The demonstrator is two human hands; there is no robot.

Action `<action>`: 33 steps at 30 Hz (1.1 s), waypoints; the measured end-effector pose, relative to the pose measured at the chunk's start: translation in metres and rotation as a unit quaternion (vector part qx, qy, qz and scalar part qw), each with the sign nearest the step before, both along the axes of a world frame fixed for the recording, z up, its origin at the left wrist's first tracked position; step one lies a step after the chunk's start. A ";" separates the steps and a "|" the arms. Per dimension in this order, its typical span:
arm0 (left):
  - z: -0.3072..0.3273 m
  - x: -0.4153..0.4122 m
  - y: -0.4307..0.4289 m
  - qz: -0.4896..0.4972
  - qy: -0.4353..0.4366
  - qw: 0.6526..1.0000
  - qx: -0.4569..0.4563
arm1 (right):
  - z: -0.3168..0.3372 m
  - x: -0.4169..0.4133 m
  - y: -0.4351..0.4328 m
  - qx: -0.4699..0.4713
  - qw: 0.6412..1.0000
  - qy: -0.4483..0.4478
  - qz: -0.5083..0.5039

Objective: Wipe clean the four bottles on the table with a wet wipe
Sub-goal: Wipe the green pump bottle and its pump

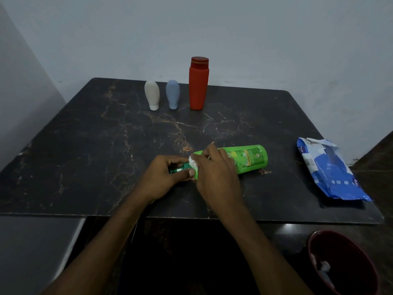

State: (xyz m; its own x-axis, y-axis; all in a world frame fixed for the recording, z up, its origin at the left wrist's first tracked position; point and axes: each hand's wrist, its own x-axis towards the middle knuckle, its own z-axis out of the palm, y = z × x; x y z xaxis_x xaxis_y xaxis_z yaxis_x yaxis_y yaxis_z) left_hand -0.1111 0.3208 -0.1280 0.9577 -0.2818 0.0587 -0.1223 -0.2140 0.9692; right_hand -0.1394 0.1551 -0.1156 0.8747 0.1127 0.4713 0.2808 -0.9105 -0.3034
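A green bottle (248, 158) lies on its side near the front of the dark marble table (106, 145), its dark green pump end pointing left. My left hand (163, 179) grips that pump end. My right hand (214, 173) pinches a crumpled white wet wipe (193, 162) against the bottle's neck. At the back of the table stand a white bottle (151, 94), a blue-grey bottle (172, 93) and a tall red bottle (198, 84), all upright in a row.
A blue pack of wet wipes (331, 169) lies opened at the table's right edge. A dark red bin (342, 262) with white scraps inside stands on the floor at the lower right. Walls close off the back and left.
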 end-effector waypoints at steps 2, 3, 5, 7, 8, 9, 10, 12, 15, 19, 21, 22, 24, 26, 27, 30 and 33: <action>-0.001 0.000 -0.001 0.009 0.006 1.000 0.004 | -0.008 -0.012 -0.003 -0.002 1.000 -0.008 0.006; -0.001 0.000 -0.001 0.013 0.005 1.000 0.011 | -0.012 -0.019 -0.005 0.002 1.000 -0.011 0.007; -0.001 0.000 -0.001 0.013 0.002 1.000 0.020 | -0.015 -0.022 -0.006 0.027 0.999 -0.024 0.009; 0.000 0.000 -0.001 0.009 -0.003 1.000 0.022 | -0.013 -0.014 -0.005 0.049 0.998 -0.029 -0.001; 0.000 0.000 -0.001 0.008 -0.006 1.000 0.021 | -0.011 -0.011 -0.003 0.054 0.998 -0.028 -0.009; 0.000 0.000 -0.002 0.009 -0.008 1.000 0.017 | -0.010 -0.009 0.000 0.058 0.998 -0.030 -0.016; -0.001 -0.001 -0.002 0.011 -0.010 1.000 0.014 | -0.010 -0.010 0.003 0.066 0.997 -0.034 -0.017; -0.001 -0.001 -0.002 0.018 -0.016 1.000 0.012 | -0.012 -0.017 0.004 0.085 0.996 -0.036 0.001; -0.001 -0.001 -0.002 0.023 -0.010 1.000 -0.003 | -0.016 -0.016 -0.021 0.144 0.989 -0.003 -0.046; -0.002 -0.001 -0.002 0.015 -0.011 1.000 -0.010 | -0.009 0.006 -0.086 0.222 0.956 0.011 -0.193; 0.000 -0.003 -0.003 0.021 -0.011 1.000 -0.002 | -0.004 0.006 -0.095 0.214 0.954 0.010 -0.211; 0.001 -0.004 -0.004 0.023 -0.014 1.000 0.007 | -0.003 0.004 -0.090 0.218 0.955 0.010 -0.199; 0.003 -0.004 -0.005 0.029 -0.025 0.999 0.033 | -0.004 -0.003 -0.063 0.228 0.962 0.014 -0.147; 0.002 -0.003 -0.005 0.045 -0.028 0.998 0.043 | -0.006 -0.012 -0.028 0.220 0.973 0.007 -0.068; 0.003 -0.003 -0.007 0.052 -0.029 0.997 0.040 | -0.007 -0.016 -0.015 0.210 0.977 -0.003 -0.035; 0.000 -0.004 -0.011 0.080 -0.036 0.995 0.053 | -0.013 -0.016 -0.003 0.178 0.984 -0.024 -0.009; -0.001 -0.003 -0.011 0.090 -0.035 0.993 0.071 | -0.014 -0.011 -0.021 0.174 0.985 -0.024 -0.006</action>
State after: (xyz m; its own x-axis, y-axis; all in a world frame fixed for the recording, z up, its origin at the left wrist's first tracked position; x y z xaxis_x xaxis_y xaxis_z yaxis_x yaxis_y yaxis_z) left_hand -0.1136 0.3097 -0.1294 0.9881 -0.1172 0.0991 -0.1361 -0.3714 0.9184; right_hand -0.1505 0.1338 -0.1297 0.8512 -0.0720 0.5200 0.2925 -0.7574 -0.5838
